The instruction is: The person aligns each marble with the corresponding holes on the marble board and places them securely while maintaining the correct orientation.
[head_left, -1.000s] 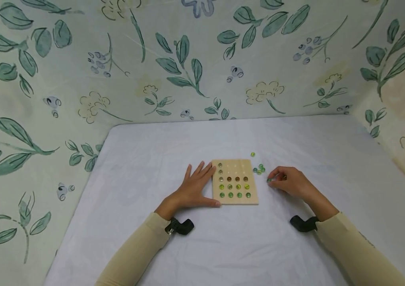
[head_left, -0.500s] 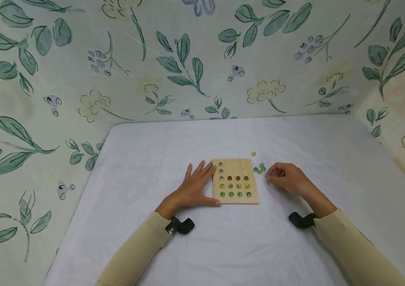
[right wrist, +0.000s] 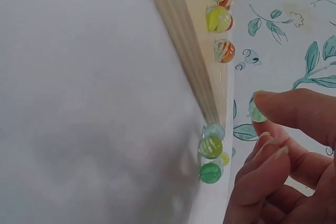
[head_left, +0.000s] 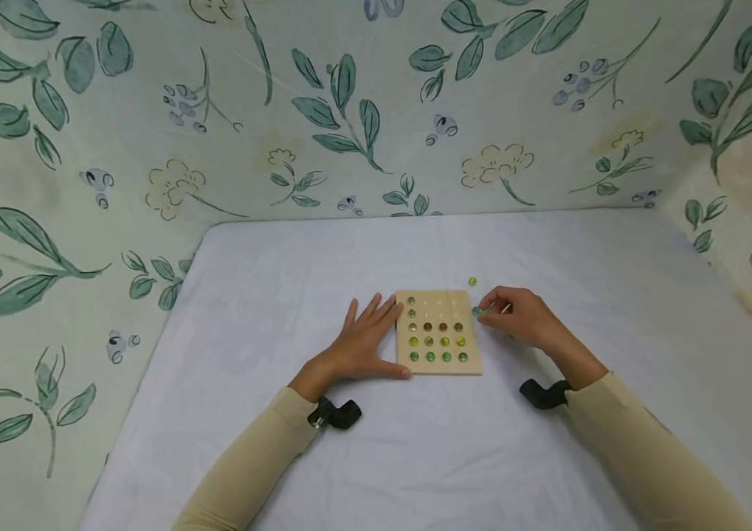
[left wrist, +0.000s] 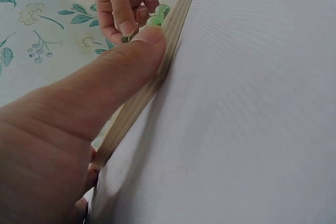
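Observation:
A square wooden board (head_left: 442, 304) lies on the white cloth with glass marbles sitting in rows on it. Its front row holds green marbles (head_left: 446, 357), followed by yellow-green, then orange-brown ones, and clear marbles run up the left column. My left hand (head_left: 362, 346) rests along the board's left edge with fingers spread, its thumb (left wrist: 149, 35) at the front corner. Between thumb and index finger, my right hand (head_left: 516, 316) pinches a pale green marble (right wrist: 257, 107), just right of the board. Loose marbles (right wrist: 211, 172) cluster beside the board's right edge, partly hidden by that hand in the head view.
A single yellow-green marble (head_left: 472, 281) lies beyond the board's far right corner. Leaf-patterned fabric (head_left: 349, 110) rises behind the table's far edge. White cloth (head_left: 415, 457) covers the table in front of the board.
My right hand has moved left and away from me with its marble, and now covers most of the loose cluster in the head view. My left hand has stayed on the board.

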A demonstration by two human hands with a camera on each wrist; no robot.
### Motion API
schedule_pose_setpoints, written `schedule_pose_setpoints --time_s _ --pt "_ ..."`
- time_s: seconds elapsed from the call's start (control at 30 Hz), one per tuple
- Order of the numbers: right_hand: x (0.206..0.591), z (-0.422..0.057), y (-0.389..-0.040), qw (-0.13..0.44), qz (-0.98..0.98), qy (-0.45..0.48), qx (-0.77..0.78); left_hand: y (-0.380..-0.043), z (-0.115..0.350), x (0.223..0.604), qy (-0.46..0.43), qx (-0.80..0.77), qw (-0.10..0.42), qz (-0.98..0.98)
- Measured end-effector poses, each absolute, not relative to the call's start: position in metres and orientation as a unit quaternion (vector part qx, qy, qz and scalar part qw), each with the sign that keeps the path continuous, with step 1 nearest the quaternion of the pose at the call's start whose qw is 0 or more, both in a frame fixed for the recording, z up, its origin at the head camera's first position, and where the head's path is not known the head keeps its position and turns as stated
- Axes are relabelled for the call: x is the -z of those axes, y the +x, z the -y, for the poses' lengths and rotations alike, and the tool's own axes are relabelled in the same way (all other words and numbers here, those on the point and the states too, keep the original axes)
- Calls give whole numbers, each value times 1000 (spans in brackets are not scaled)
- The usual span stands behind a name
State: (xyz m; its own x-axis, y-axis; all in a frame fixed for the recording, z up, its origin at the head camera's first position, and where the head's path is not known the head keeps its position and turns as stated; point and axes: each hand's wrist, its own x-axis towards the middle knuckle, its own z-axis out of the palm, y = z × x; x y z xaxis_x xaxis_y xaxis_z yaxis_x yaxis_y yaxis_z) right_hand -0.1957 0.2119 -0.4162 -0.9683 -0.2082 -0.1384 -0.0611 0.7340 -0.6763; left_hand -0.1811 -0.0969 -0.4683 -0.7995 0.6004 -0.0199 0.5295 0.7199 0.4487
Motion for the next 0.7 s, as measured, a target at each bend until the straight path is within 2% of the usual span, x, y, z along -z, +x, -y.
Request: schedule_pose_setpoints --time_s 0.7 --pt "419 -177 -212 94 -918 -109 369 -182 98 468 308 -216 85 -923"
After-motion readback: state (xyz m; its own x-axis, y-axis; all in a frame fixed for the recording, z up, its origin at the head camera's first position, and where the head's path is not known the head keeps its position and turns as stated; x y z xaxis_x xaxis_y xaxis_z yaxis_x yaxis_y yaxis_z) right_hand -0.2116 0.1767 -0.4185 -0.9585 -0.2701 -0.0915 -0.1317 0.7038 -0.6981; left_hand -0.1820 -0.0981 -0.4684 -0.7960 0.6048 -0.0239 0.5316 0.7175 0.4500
